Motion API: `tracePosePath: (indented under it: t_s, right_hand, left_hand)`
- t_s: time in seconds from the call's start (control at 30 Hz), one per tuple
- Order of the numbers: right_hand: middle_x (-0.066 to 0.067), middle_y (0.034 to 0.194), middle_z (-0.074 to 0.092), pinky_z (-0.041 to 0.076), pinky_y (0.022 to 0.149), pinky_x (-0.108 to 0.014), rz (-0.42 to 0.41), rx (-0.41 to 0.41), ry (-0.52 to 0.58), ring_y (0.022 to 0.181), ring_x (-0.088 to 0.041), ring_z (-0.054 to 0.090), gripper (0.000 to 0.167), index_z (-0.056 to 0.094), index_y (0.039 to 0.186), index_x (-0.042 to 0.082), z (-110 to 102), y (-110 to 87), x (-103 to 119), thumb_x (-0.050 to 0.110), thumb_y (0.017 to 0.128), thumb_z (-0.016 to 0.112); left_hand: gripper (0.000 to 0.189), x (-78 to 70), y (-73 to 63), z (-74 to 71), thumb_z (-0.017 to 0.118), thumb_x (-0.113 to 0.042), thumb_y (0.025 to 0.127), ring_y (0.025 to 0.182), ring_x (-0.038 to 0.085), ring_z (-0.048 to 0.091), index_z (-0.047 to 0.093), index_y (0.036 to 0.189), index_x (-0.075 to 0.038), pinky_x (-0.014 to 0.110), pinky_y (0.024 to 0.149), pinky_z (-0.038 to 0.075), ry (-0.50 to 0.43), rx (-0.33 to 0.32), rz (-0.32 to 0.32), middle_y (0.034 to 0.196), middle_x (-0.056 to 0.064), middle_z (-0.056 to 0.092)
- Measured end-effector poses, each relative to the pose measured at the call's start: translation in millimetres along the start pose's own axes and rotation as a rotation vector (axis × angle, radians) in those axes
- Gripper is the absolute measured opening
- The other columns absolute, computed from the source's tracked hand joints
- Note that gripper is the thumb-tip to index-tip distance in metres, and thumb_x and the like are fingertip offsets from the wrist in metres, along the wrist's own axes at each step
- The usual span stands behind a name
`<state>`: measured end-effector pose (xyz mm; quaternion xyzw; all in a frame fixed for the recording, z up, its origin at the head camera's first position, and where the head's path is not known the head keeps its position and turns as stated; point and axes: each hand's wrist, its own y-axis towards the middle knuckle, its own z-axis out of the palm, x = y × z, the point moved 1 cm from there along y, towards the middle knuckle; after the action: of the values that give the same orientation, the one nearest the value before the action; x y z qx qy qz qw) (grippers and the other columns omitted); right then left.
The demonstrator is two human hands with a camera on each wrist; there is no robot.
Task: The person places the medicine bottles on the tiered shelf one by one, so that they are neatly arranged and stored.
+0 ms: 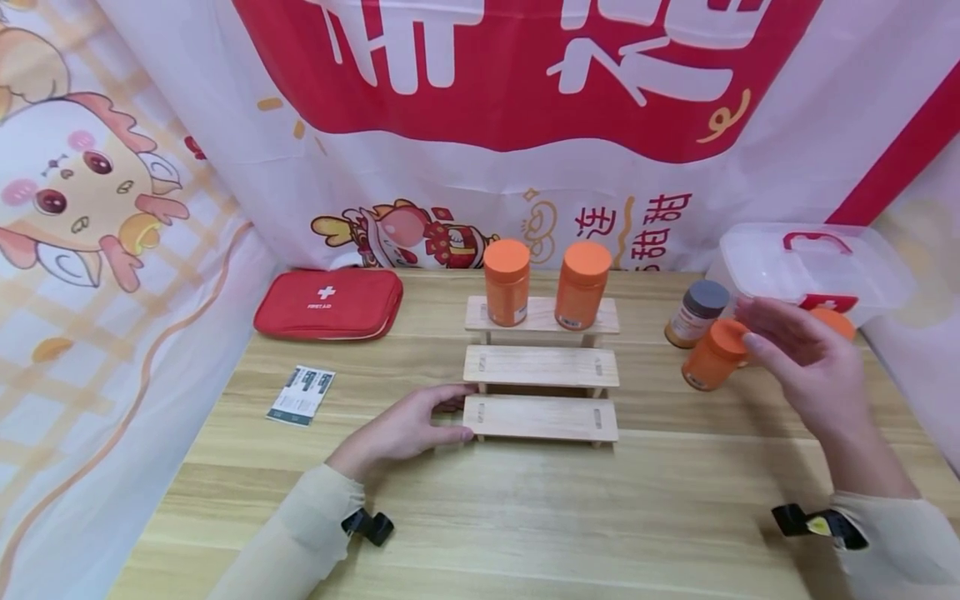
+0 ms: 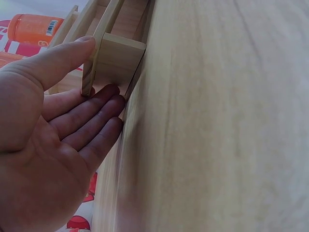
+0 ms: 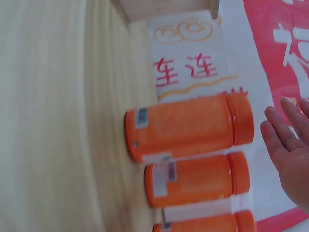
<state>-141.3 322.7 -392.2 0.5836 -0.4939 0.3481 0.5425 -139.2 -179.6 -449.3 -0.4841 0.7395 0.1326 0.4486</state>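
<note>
A small three-tier wooden step stand [image 1: 540, 417] stands mid-table. My left hand [image 1: 420, 423] holds the left end of its lowest board, thumb at the front edge and index finger at the back; the left wrist view shows the other fingers extended by the board's support [image 2: 120, 58]. Two orange bottles [image 1: 507, 283] stand on the top tier. At the right, my right hand [image 1: 813, 358] is beside another orange bottle [image 1: 712, 358]. In the right wrist view its fingers [image 3: 285, 125] are extended, apart from the cap of the nearest bottle [image 3: 188, 126].
Behind the right-hand bottle stands a grey-capped bottle [image 1: 696, 312]. An orange cap [image 1: 835, 322] shows past my right hand, before a clear lidded box [image 1: 787, 258]. On the left lie a red first-aid pouch [image 1: 327, 308] and a blister pack [image 1: 302, 394]. Printed cloth hangs behind.
</note>
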Motion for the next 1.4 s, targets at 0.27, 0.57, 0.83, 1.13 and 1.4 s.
tracePosePath:
  t_s: [0.27,0.57,0.83,1.13,1.4]
  right_hand:
    - [0.011,0.137,0.074,0.052,0.095,-0.003,0.058,-0.024,-0.031,0.121,0.0,0.069,0.053,0.06,0.151,0.001,-12,-4.6,-17,-0.002,0.1,0.072]
    - [0.019,0.141,0.063,0.047,0.091,0.003,0.184,0.029,-0.344,0.119,0.011,0.058,0.059,0.054,0.16,0.019,-16,-4.5,-31,0.024,0.104,0.073]
    - [0.016,0.149,0.06,0.045,0.089,0.005,0.226,0.064,-0.39,0.115,0.016,0.055,0.069,0.046,0.165,0.023,-14,-2.6,-41,0.033,0.103,0.075]
    - [-0.003,0.15,0.06,0.044,0.086,0.004,0.227,0.097,-0.489,0.112,0.011,0.053,0.071,0.047,0.165,0.022,-10,-4.4,-52,0.042,0.102,0.075]
    - [-0.022,0.157,0.054,0.043,0.081,0.002,0.266,0.15,-0.533,0.12,-0.011,0.054,0.076,0.044,0.166,0.016,-7,-5.2,-56,0.049,0.103,0.071]
  left_hand:
    - [0.071,-0.6,-1.2,-1.1,0.083,-0.035,0.097,0.151,0.033,0.053,0.055,0.158,-0.014,0.058,0.128,0.039,0.008,-0.004,-0.004,0.161,0.01,0.058]
    - [0.071,-0.9,-1.5,-2.2,0.083,-0.033,0.097,0.15,0.033,0.053,0.055,0.158,-0.012,0.057,0.128,0.039,0.003,-0.002,0.006,0.161,0.011,0.058]
    - [0.071,2.2,-0.8,-1.2,0.083,-0.035,0.097,0.151,0.033,0.052,0.055,0.158,-0.012,0.058,0.129,0.039,0.0,0.0,0.01,0.161,0.011,0.057]
    - [0.071,0.4,-1.9,-1.3,0.083,-0.035,0.097,0.152,0.034,0.051,0.055,0.158,-0.013,0.058,0.129,0.039,0.01,0.002,0.007,0.162,0.011,0.056]
    - [0.071,0.9,-1.2,-1.4,0.083,-0.035,0.097,0.152,0.034,0.051,0.055,0.158,-0.012,0.058,0.128,0.039,0.011,0.0,0.009,0.162,0.012,0.057]
